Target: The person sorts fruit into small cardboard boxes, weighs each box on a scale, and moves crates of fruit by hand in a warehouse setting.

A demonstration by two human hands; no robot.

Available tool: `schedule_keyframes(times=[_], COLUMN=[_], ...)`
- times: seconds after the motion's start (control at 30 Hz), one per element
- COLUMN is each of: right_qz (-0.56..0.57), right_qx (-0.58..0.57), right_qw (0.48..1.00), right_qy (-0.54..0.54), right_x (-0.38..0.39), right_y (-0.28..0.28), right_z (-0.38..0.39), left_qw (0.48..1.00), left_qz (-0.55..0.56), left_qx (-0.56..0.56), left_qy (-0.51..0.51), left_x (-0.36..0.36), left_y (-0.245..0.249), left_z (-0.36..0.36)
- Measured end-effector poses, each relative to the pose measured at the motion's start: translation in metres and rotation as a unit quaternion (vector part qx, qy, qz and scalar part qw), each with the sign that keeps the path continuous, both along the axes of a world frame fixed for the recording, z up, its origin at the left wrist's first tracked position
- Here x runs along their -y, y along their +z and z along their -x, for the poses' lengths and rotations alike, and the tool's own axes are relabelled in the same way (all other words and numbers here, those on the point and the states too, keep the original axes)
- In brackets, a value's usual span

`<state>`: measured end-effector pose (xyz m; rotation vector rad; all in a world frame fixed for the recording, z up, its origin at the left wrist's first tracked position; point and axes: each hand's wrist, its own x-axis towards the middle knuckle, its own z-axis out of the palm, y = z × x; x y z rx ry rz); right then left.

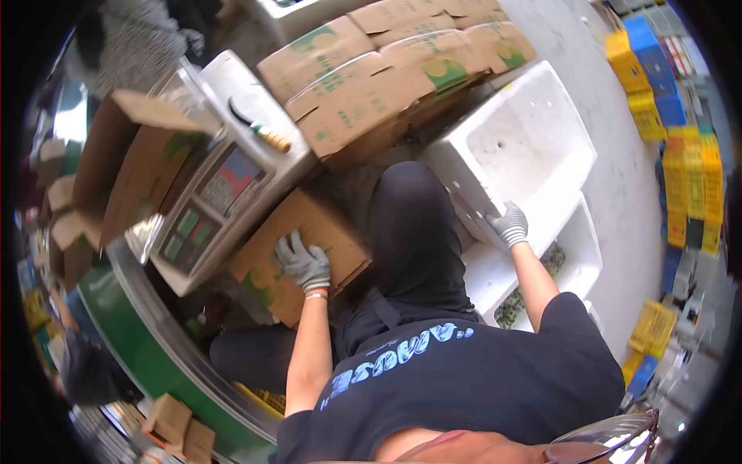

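Note:
My left hand (303, 261), in a grey-white knit glove, lies with fingers spread on top of a closed brown cardboard box (267, 232) with green print. My right hand (510, 224), gloved the same way, is closed on the near rim of a white foam box (533, 131), which is tilted so its bare inside shows. Below it stands another white foam box (589, 255) with dark green produce (510, 308) inside, partly covered by my right arm. My knee (413, 201) is between the cardboard box and the foam boxes.
A weighing scale (209, 201) stands at left, with a curved knife (263, 130) on it and an open cardboard box (143, 178) beside it. Several printed cartons (394, 69) form a row ahead. A green conveyor (127, 325) runs at left; yellow crates (692, 178) are stacked far right.

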<state>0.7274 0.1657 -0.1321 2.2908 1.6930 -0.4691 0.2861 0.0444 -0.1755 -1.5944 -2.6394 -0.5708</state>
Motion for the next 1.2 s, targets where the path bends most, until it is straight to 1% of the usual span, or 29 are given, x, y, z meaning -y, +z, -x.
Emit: schedule_keyframes(times=[0.03, 0.1, 0.13, 0.2, 0.23, 0.3, 0.4, 0.43, 0.5, 0.53, 0.57, 0.6, 0.63, 0.7, 0.73, 0.8, 0.83, 0.87, 0.9, 0.97, 1.0, 1.03, 1.07, 1.1, 1.13, 1.17, 1.2], right_qz=[-0.025, 0.010, 0.031, 0.064, 0.073, 0.093, 0.104, 0.139, 0.209, 0.220, 0.233, 0.245, 0.253, 0.268, 0.214, 0.237, 0.237, 0.223, 0.223, 0.186, 0.169, 0.144, 0.125, 0.108, 0.083, 0.085, 0.058], right_qx=[0.011, 0.000, -0.005, -0.026, -0.040, -0.042, -0.051, -0.054, -0.067, -0.059, -0.053, -0.048, -0.047, -0.050, -0.064, -0.099, -0.111, -0.104, -0.113, -0.132, -0.155, -0.171, -0.179, -0.183, -0.191, -0.199, -0.204], right_qw=[1.000, 1.000, 0.999, 0.998, 0.996, 0.994, 0.991, 0.987, 0.974, 0.969, 0.963, 0.957, 0.951, 0.936, 0.951, 0.941, 0.940, 0.950, 0.947, 0.947, 0.945, 0.946, 0.947, 0.949, 0.945, 0.944, 0.944], right_qy=[0.004, -0.023, -0.026, -0.004, 0.005, -0.024, -0.059, -0.062, -0.063, -0.098, -0.126, -0.149, -0.174, -0.223, -0.216, -0.219, -0.219, -0.195, -0.200, -0.225, -0.232, -0.234, -0.237, -0.235, -0.253, -0.247, -0.251], right_x=[0.003, -0.001, -0.007, -0.007, -0.013, -0.016, -0.024, -0.030, -0.036, -0.035, -0.036, -0.040, -0.046, -0.061, -0.069, -0.081, -0.094, -0.093, -0.090, -0.090, -0.093, -0.095, -0.101, -0.102, -0.103, -0.104, -0.104], right_y=[-0.006, 0.000, 0.004, -0.015, -0.012, -0.003, 0.019, 0.024, 0.027, 0.034, 0.041, 0.048, 0.055, 0.074, 0.105, 0.146, 0.168, 0.180, 0.184, 0.217, 0.240, 0.265, 0.289, 0.310, 0.321, 0.343, 0.366], right_z=[-0.001, 0.007, 0.005, -0.010, -0.010, -0.006, 0.008, 0.009, 0.006, 0.009, 0.013, 0.016, 0.019, 0.022, 0.026, 0.026, 0.012, 0.003, -0.008, -0.020, -0.025, -0.035, -0.046, -0.056, -0.068, -0.085, -0.098], left_qw=[1.000, 0.996, 0.994, 0.986, 0.987, 0.988, 0.983, 0.980, 0.959, 0.945, 0.903, 0.847, 0.777, 0.804, 0.813, 0.813, 0.816, 0.810, 0.802, 0.809, 0.811, 0.813, 0.787, 0.725, 0.729, 0.735, 0.750], left_qz=[0.022, 0.071, 0.099, 0.155, 0.145, 0.128, 0.160, 0.169, 0.268, 0.317, 0.427, 0.529, 0.623, 0.577, 0.558, 0.543, 0.526, 0.546, 0.568, 0.551, 0.538, 0.519, 0.532, 0.522, 0.493, 0.487, 0.490], left_qx=[-0.012, -0.052, -0.049, -0.054, -0.059, -0.076, -0.092, -0.101, -0.084, -0.079, -0.025, 0.026, 0.074, 0.112, 0.128, 0.154, 0.173, 0.150, 0.127, 0.129, 0.174, 0.244, 0.209, 0.450, 0.470, 0.468, 0.442], left_qy=[-0.002, -0.021, -0.024, -0.023, -0.022, -0.028, -0.027, -0.029, -0.024, -0.015, -0.031, -0.039, -0.043, -0.087, -0.112, -0.143, -0.163, -0.151, -0.133, -0.160, -0.150, -0.103, -0.232, -0.013, -0.072, -0.063, -0.032], left_x=[-0.005, -0.001, -0.004, -0.005, -0.007, -0.003, -0.005, -0.009, -0.015, -0.028, -0.043, -0.074, -0.098, -0.126, -0.135, -0.141, -0.151, -0.159, -0.159, -0.168, -0.177, -0.191, -0.210, -0.215, -0.228, -0.237, -0.248], left_y=[0.002, -0.007, -0.009, -0.007, -0.010, -0.016, -0.014, -0.012, -0.008, 0.011, 0.031, 0.063, 0.091, 0.136, 0.159, 0.213, 0.236, 0.262, 0.289, 0.336, 0.349, 0.365, 0.384, 0.365, 0.381, 0.390, 0.395], left_z=[0.000, 0.001, -0.001, 0.001, 0.001, 0.001, 0.001, 0.001, 0.003, 0.005, 0.011, 0.010, 0.011, 0.015, 0.020, 0.026, 0.020, 0.013, 0.008, 0.002, 0.003, -0.002, 0.000, 0.028, 0.026, 0.028, 0.030])
